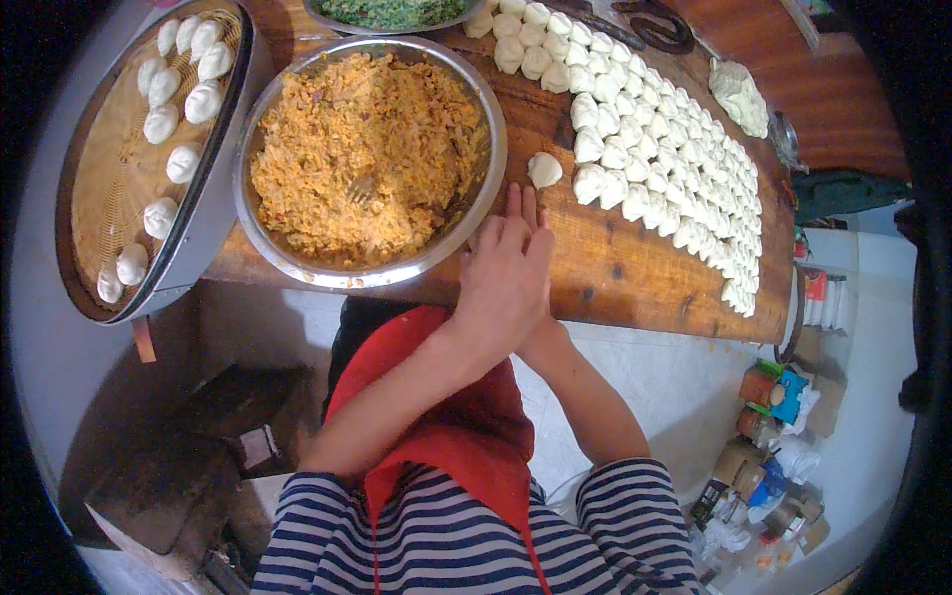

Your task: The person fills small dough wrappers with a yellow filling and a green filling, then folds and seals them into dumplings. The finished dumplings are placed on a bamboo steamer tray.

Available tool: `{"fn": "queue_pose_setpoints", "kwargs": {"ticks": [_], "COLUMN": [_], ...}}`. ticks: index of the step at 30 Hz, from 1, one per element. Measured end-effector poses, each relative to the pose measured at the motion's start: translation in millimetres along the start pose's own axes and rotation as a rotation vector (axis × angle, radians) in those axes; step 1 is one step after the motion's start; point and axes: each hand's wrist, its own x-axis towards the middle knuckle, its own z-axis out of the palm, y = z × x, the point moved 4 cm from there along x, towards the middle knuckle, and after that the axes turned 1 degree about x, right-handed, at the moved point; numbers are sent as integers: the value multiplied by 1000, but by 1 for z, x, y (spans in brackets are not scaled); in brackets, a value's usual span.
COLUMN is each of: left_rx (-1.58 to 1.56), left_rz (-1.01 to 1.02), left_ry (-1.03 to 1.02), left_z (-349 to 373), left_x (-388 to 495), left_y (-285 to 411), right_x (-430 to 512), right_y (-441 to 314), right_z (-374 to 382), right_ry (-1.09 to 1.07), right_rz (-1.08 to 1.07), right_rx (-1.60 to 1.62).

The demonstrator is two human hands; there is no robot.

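Note:
My left hand [500, 271] lies on top of my right hand on the wooden worktable [632, 279], beside the filling bowl's rim. Of my right hand [529, 207], mainly the outstretched fingers and the wrist show; whatever is under its palm is hidden. Just beyond those fingertips sits a single flattened dough piece [545, 169]. Left of my hands stands a large steel bowl [497, 141] of orange-yellow chopped filling [364, 134]. Fork tines [362, 191] stick out of the filling. To the right, rows of small pale dough pieces [654, 149] cover much of the table.
A round steamer [97, 193] with a woven base holds several pleated buns [182, 163] at the left. Behind the bowl is another bowl of chopped greens [394, 11]. A crumpled plastic bag [738, 97] lies at the back right. Boxes and bags [773, 461] crowd the floor at right.

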Motion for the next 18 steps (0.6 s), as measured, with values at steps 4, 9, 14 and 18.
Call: {"fn": "queue_pose_setpoints", "kwargs": {"ticks": [4,9,14,18], "left_rx": [12,-54,-392,-468], "left_rz": [26,82,339,307], "left_ry": [28,-54,-6,-14], "left_z": [-5,-11,-41,-45], "left_x": [6,-12,-78,-118], "left_y": [-1,10,34,28], "right_x": [0,0,7,20], "right_y": [7,6,3,2], "right_z": [6,5,-12,-20], "right_ry": [26,-1,-194,-140], "right_rz": [-4,8,-3,-87], "right_rx": [20,27,191,188]}}
